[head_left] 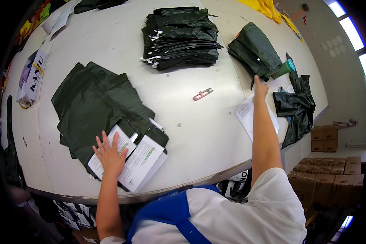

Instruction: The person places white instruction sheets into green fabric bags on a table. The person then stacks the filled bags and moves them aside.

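Observation:
My left hand point(111, 156) lies flat, fingers spread, on white printed sheets point(140, 164) at the near edge of a fanned pile of dark green folded garments point(95, 107). At the far right, my right hand point(260, 88) reaches out with the arm stretched. Its thumb and fingers close on the near corner of a folded dark green garment point(256, 49); the fingertips are partly hidden there. Below that wrist lies another white sheet point(245, 118), partly covered by my forearm.
Neatly stacked dark folded garments point(181, 38) stand at the back centre. Small thread snips point(202, 94) lie mid-table. To the right are a green cup point(284, 69) and a loose dark garment point(295, 101). A white box point(30, 79) stands left; cardboard boxes point(325, 187) fill the lower right.

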Motion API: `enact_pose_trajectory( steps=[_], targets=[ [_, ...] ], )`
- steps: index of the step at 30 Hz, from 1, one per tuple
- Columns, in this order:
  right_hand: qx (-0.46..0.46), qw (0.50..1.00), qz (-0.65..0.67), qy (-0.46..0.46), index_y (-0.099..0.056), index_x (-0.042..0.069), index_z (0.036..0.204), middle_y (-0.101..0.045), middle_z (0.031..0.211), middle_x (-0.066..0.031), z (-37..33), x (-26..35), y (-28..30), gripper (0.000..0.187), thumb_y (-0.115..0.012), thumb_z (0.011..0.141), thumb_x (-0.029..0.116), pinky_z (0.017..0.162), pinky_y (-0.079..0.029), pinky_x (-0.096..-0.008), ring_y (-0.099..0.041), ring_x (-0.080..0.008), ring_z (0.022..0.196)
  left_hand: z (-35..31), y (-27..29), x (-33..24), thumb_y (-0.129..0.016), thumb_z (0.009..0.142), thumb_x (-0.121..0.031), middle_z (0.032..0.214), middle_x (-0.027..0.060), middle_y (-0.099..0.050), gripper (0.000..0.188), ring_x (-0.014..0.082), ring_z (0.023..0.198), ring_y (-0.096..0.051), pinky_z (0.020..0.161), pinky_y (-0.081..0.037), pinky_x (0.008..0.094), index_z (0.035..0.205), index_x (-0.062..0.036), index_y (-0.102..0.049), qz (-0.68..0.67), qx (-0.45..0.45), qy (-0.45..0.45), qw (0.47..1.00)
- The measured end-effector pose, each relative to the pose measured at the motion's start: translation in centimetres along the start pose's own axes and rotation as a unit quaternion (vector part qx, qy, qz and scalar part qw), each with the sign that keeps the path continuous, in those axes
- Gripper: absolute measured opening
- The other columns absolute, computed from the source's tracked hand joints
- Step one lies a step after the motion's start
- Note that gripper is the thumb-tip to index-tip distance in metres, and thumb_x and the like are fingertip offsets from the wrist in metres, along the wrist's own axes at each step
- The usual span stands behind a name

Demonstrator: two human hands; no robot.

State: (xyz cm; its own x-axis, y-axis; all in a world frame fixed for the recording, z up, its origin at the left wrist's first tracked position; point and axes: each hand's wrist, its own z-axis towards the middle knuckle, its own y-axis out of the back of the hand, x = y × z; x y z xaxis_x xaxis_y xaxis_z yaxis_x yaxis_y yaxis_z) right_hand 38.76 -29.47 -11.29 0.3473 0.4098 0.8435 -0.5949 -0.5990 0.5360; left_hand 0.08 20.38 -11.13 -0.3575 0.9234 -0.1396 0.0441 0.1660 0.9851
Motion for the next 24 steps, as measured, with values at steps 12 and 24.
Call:
enact_pose_trajectory(
  steps=[12,24],
  targets=[
    [0.224,0.892,0.351,-0.178,-0.049,0.004,0.122,-0.055,0.118,-0.0135,9.9,4.6,1.7,0.049,-0.071,0.081,0.020,0.092,-0.044,-0.0451,-0.056,-0.0260,0.103,1.0,0.0,-0.2,-0.062,0.081,-0.033,0.153,0.0178,-0.013,0.070,0.0429,0.140,-0.010,0.111,-0.006,0.0591,0.143,-0.0174,-0.034,0.010,0.048,0.029,0.998],
    [0.252,0.795,0.522,-0.181,-0.057,0.000,0.107,-0.062,0.107,-0.0160,24.4,4.3,4.7,0.024,-0.059,0.088,0.013,0.081,-0.054,-0.0479,-0.061,-0.0317,0.098,8.6,3.3,-17.6,-0.073,0.069,-0.006,0.150,0.0226,-0.018,0.075,0.0420,0.135,-0.023,0.110,-0.024,0.0463,0.137,-0.0097,-0.040,-0.148,-0.010,-0.113,0.982]
  ],
)
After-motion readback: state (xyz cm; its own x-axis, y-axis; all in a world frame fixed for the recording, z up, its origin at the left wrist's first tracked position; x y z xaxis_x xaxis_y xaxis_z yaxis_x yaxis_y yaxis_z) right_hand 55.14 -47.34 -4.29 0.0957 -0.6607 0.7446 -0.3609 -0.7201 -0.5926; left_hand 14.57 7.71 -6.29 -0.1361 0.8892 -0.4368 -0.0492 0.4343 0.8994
